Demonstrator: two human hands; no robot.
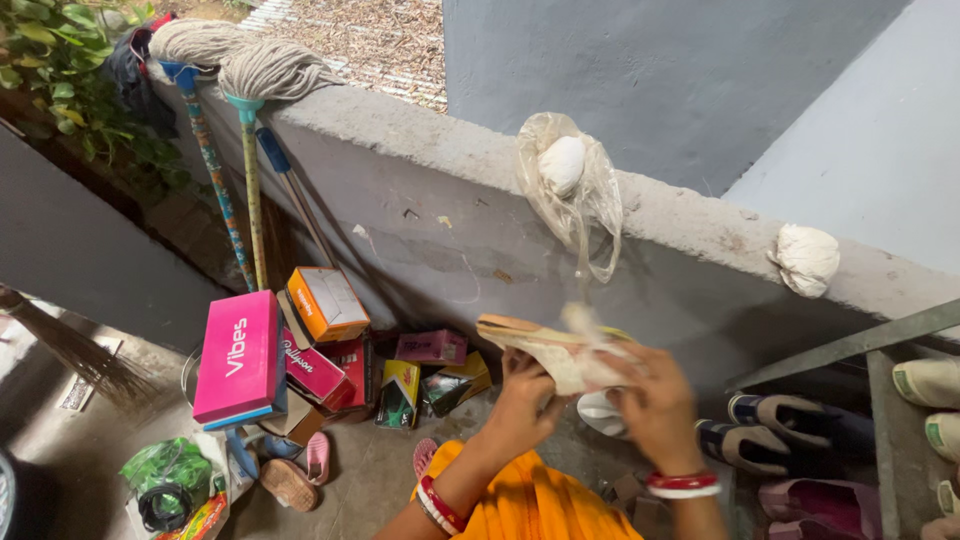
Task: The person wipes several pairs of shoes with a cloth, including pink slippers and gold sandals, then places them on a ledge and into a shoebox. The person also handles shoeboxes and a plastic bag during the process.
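Both my hands hold a flat tan sandal (520, 335) up in front of a low grey parapet wall (420, 190). My left hand (522, 405) grips it from below, near its middle. My right hand (655, 400) presses a pale cloth (590, 355) against the sandal's right end; this part is motion-blurred. Red and white bangles ring both wrists. An orange garment (510, 500) covers my lap below the hands.
A pile of shoe boxes (300, 360) lies at the wall's foot, a pink box on its left. Two mops (250, 70) lean on the wall. A clear plastic bag (570, 190) and a white bundle (805, 258) sit on top. Shoes (780, 440) line a rack right.
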